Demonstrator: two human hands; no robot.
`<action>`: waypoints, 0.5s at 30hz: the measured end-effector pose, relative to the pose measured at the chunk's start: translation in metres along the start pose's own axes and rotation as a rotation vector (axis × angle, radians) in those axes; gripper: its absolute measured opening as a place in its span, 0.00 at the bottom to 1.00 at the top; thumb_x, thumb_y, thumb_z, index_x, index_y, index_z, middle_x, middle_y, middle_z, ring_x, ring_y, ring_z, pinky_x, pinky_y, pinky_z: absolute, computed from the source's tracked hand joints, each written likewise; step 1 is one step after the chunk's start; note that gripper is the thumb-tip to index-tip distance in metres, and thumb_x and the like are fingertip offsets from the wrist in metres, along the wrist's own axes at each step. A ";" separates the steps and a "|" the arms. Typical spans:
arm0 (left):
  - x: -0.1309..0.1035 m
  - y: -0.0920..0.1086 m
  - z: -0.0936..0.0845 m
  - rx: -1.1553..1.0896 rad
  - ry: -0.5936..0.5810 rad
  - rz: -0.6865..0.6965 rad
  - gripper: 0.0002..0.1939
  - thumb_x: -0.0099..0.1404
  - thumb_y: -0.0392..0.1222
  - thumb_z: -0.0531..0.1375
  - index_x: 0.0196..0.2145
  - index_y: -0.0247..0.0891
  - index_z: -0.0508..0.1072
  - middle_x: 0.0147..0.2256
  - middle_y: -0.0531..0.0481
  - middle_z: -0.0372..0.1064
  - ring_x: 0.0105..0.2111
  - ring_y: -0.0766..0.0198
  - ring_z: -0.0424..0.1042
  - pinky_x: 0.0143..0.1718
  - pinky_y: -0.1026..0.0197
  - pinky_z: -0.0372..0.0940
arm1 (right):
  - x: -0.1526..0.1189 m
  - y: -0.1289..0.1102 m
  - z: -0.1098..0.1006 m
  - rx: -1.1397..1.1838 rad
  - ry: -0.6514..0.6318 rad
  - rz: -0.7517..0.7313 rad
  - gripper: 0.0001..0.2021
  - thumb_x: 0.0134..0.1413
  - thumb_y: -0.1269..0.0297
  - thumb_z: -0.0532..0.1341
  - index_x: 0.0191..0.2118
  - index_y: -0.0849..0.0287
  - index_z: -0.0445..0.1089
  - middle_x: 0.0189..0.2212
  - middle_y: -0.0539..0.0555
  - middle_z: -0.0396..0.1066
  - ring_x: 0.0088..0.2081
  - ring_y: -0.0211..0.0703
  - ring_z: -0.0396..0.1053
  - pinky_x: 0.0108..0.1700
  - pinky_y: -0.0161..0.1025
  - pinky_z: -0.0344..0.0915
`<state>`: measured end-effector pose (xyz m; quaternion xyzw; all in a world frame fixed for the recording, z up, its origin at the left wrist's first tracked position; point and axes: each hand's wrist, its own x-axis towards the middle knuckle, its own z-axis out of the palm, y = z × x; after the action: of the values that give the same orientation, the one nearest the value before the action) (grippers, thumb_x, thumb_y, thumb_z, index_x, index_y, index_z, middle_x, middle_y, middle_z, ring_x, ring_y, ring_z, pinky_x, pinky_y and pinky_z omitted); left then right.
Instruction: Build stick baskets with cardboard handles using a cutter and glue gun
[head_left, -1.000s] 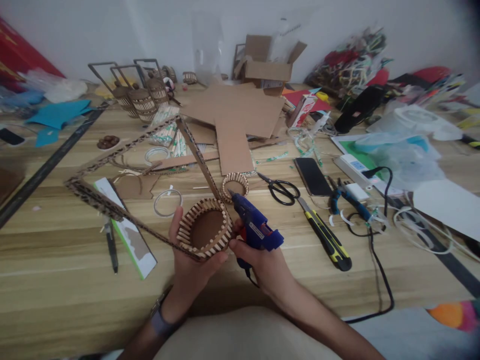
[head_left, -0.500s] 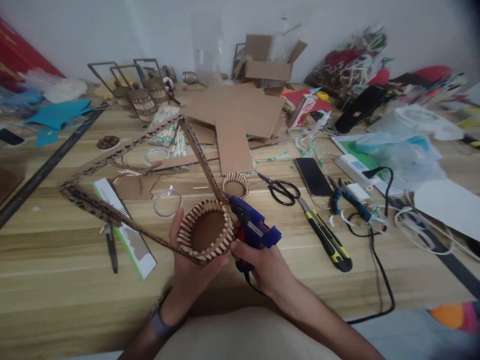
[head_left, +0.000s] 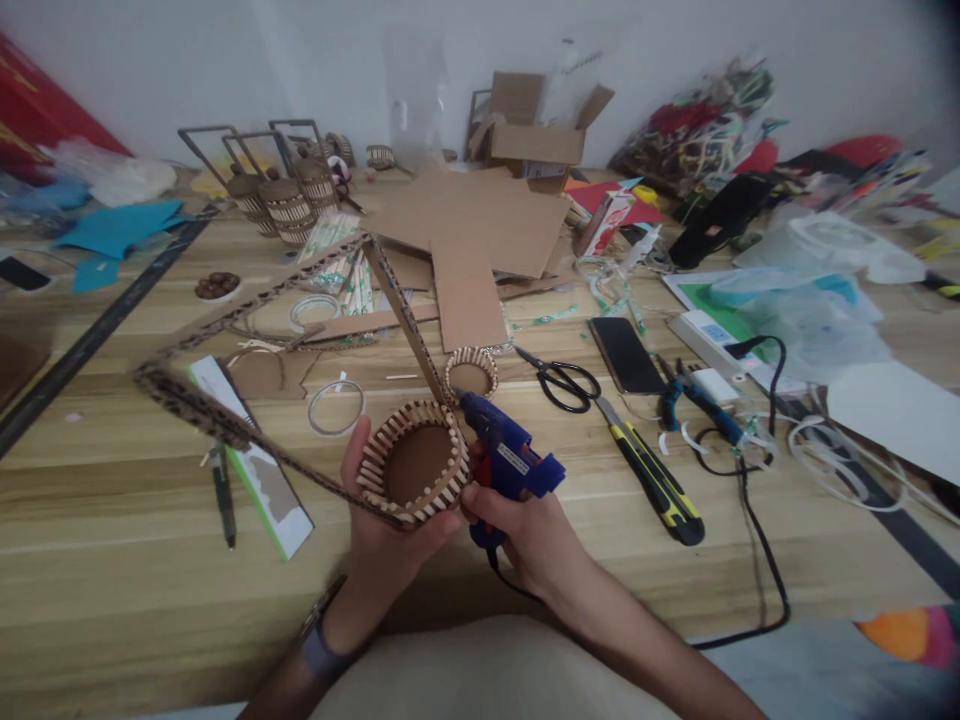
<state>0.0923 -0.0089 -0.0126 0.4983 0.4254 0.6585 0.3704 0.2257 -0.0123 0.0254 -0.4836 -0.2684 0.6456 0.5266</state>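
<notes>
My left hand (head_left: pixel 382 550) is wrapped round a small round basket (head_left: pixel 454 485) made of short wooden sticks, with a brown cardboard bottom. A tall angular cardboard handle (head_left: pixel 409 315) rises from the basket's sides and leans to the left. My right hand (head_left: pixel 536 525) grips a blue hot glue gun (head_left: pixel 510 450). Its nozzle points up and left, close to the basket's rim where one end of the handle meets it; whether they touch I cannot tell. Just beyond the nozzle lies a smaller stick ring (head_left: pixel 471 373) on the table.
Scissors (head_left: pixel 568 385), a yellow-black utility knife (head_left: pixel 652 475), a phone (head_left: pixel 626 355) and pliers (head_left: pixel 701 410) lie to the right. A pen (head_left: pixel 222 498) and a tape roll (head_left: pixel 336 407) are at left. Cardboard sheets (head_left: pixel 469 285) and several lidded baskets (head_left: pixel 289 208) stand behind.
The basket's handle has shifted slightly to the right, its left corner most. Both hands keep their grip and have hardly moved.
</notes>
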 end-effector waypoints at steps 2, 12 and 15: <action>0.000 0.001 -0.001 0.001 -0.031 -0.046 0.53 0.50 0.54 0.75 0.67 0.48 0.56 0.53 0.43 0.73 0.50 0.50 0.77 0.50 0.51 0.75 | 0.000 0.001 0.000 -0.021 0.010 -0.020 0.15 0.35 0.62 0.71 0.33 0.56 0.71 0.26 0.47 0.64 0.28 0.37 0.59 0.33 0.37 0.59; -0.001 -0.001 0.003 -0.037 0.015 -0.149 0.60 0.46 0.58 0.76 0.69 0.45 0.52 0.54 0.38 0.72 0.51 0.46 0.76 0.50 0.48 0.74 | -0.002 0.000 0.003 -0.012 0.014 -0.064 0.15 0.35 0.63 0.72 0.33 0.55 0.71 0.27 0.47 0.66 0.29 0.38 0.61 0.34 0.38 0.61; 0.000 0.001 0.001 -0.060 0.020 -0.172 0.57 0.47 0.60 0.75 0.68 0.48 0.55 0.54 0.40 0.72 0.51 0.46 0.76 0.50 0.48 0.75 | -0.002 0.000 -0.001 0.015 -0.031 -0.073 0.16 0.36 0.62 0.74 0.35 0.55 0.73 0.29 0.48 0.69 0.31 0.39 0.64 0.37 0.39 0.64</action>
<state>0.0930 -0.0087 -0.0119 0.4421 0.4503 0.6415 0.4362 0.2264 -0.0144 0.0258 -0.4595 -0.2893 0.6355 0.5489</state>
